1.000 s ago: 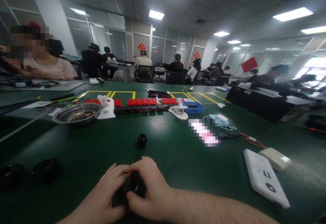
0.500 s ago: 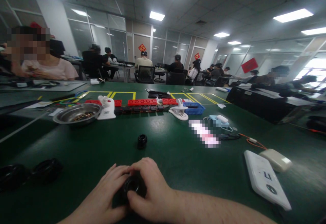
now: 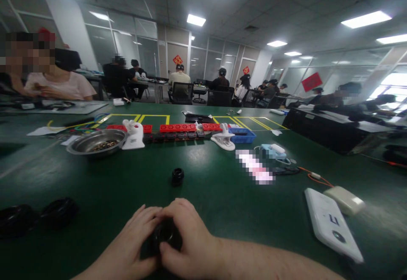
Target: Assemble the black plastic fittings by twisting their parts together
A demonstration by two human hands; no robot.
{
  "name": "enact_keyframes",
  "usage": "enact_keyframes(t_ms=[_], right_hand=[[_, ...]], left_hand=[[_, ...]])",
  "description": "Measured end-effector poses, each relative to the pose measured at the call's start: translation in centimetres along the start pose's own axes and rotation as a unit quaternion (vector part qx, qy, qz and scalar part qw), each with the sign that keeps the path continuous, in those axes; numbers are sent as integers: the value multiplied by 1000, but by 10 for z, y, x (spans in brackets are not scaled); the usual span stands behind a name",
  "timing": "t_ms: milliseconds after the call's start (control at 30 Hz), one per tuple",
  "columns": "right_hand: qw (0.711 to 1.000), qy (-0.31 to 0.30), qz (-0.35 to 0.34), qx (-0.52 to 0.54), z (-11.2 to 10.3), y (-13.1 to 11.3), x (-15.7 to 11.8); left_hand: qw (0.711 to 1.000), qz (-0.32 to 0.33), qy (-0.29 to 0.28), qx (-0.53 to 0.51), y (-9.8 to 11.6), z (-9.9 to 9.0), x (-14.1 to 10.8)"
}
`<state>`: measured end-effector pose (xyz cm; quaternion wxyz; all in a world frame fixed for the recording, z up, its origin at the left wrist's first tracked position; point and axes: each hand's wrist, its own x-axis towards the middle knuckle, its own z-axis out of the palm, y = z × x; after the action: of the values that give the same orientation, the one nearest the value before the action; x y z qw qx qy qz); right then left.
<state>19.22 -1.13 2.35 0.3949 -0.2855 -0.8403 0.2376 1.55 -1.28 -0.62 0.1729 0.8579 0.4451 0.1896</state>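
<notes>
Low in the head view, my left hand (image 3: 135,239) and my right hand (image 3: 192,242) are both closed around one glossy black ring-shaped part (image 3: 168,234). The right thumb presses on its near side, and the right fingers curl over its far side. My left hand wraps its left side; much of the part is hidden by my hands. Just beyond them a smaller black ring-shaped part (image 3: 177,175) stands on the green table (image 3: 127,182). Two larger black rings, a nearer-edge one (image 3: 16,220) and its neighbour (image 3: 59,213), lie off to the left.
Across the table are a metal bowl (image 3: 98,143) of small copper-coloured pieces, white clamps (image 3: 224,138), red strips (image 3: 178,129) and a blue tray (image 3: 243,135). To the right lie a white device (image 3: 332,225), a beige box (image 3: 345,200) and cables. People sit further back.
My hands stay around the black ring-shaped part with hardly any movement. A dark shape at the left table edge has gone, and the person at far left has shifted slightly left.
</notes>
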Motion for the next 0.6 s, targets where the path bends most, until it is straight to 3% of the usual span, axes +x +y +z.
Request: enact_keyframes(t_ms=[133,300,400,600], right_hand=[[998,14,-60,28,-3,-2,1],[999,39,24,1,-4,-6,0],[998,21,53,-18,-3,-5,0],[999,5,-35,3,-2,-4,0]], left_hand=[[1000,-3,16,-6,-2,2,-1],[1000,-3,23,-5,0,3,-1],[1000,-8,25,-3,2,1,0],[1000,-10,24,0,3,2,0]])
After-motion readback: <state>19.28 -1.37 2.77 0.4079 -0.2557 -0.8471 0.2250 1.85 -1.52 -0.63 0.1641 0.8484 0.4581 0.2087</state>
